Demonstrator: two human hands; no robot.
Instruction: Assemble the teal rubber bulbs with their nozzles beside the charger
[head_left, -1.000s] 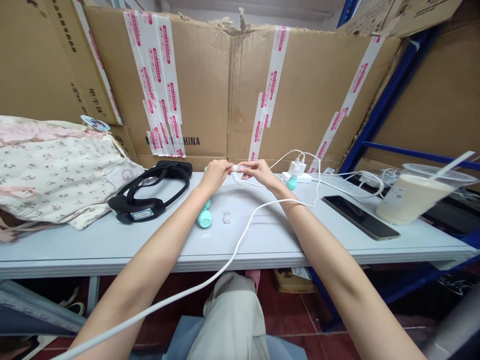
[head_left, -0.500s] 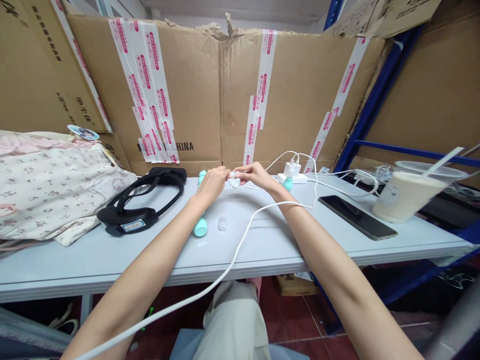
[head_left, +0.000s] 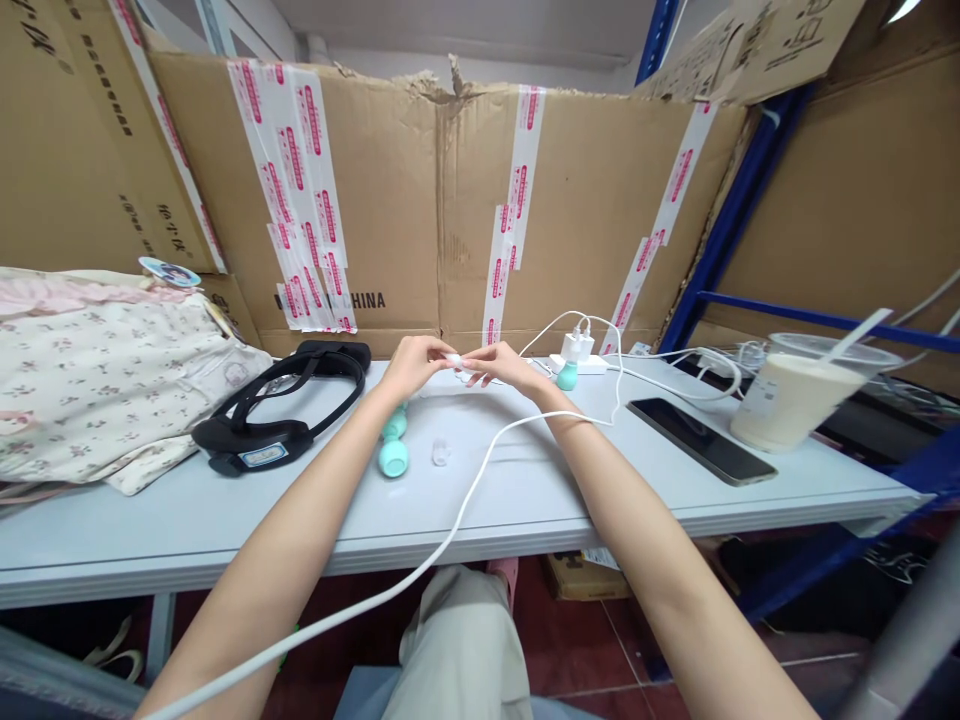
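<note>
My left hand is closed, pinching a small white piece above the back of the table. My right hand meets it from the other side, its thumb and forefinger closed on the same piece; the piece is too small to name. Some clear material shows under my right fingers, partly hidden. Beside my left forearm stand teal rounded bottle-like pieces, in part covered by the arm. A small clear plastic piece lies on the table between my forearms.
A white cable crosses in front of my right forearm. Behind are a power strip with a charger and another teal piece. A phone and a drink cup are right; a black headset and floral bag left.
My hands have drawn together and turned, and the small white piece now shows between the fingertips. The clear beaded-looking thing held before is mostly hidden. The view has shifted slightly.
</note>
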